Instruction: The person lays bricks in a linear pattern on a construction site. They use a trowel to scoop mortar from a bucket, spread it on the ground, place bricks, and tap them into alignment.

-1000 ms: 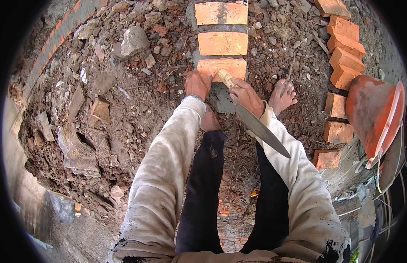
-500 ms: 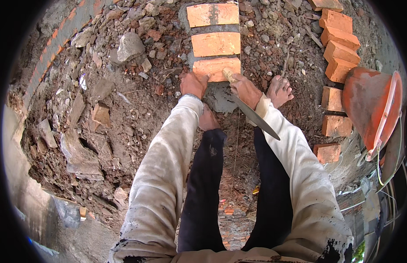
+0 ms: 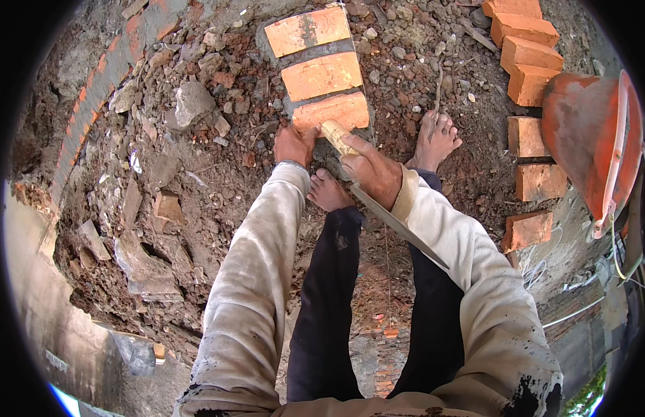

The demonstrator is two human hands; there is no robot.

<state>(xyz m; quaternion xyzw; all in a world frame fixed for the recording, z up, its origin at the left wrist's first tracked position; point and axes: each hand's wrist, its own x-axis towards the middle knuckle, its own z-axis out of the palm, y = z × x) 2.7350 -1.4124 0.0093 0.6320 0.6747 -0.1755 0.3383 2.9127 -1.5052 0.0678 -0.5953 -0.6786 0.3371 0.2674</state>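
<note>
Three orange bricks lie in a row on grey mortar: the far brick, the middle brick and the nearest brick. My left hand is closed at the near left corner of the nearest brick, its fingertips partly hidden. Gripped in my right hand is a trowel. Its wooden handle points at the nearest brick's near edge, while the blade slants back toward my right forearm. A thin string runs along the bricks' right ends.
More bricks stand in a line on the right, beside a tilted orange bucket. Rubble and a large stone cover the soil on the left. A mortared brick edging curves along the far left. My bare feet flank the string.
The view has shifted and turned slightly, so the brick row leans left. My right hand has come back toward me with the trowel, its handle end now at the brick's near edge instead of on top.
</note>
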